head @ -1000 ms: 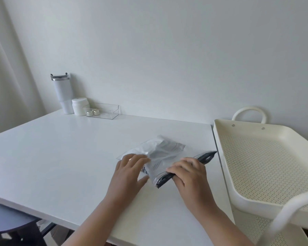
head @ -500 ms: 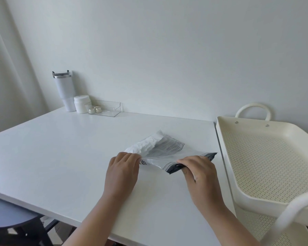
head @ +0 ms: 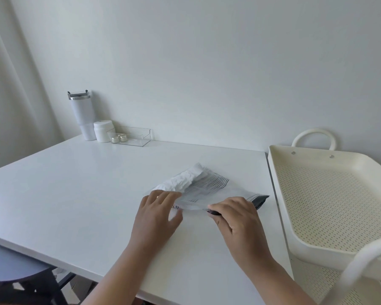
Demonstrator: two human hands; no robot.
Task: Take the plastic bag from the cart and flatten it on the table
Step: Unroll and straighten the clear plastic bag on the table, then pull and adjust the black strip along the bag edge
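On the smooth white table [head: 75,194] lies the plastic bag [head: 198,190], thin and crinkled, with a crumpled white fold at its far end, fine dark stripes and a dark inner edge. The left hand [head: 156,216] rests fingers-down on its near left corner; the right hand [head: 238,221] pinches the near right edge. Just right stands the cream cart [head: 279,194], its rounded tray perforated, with looped handles.
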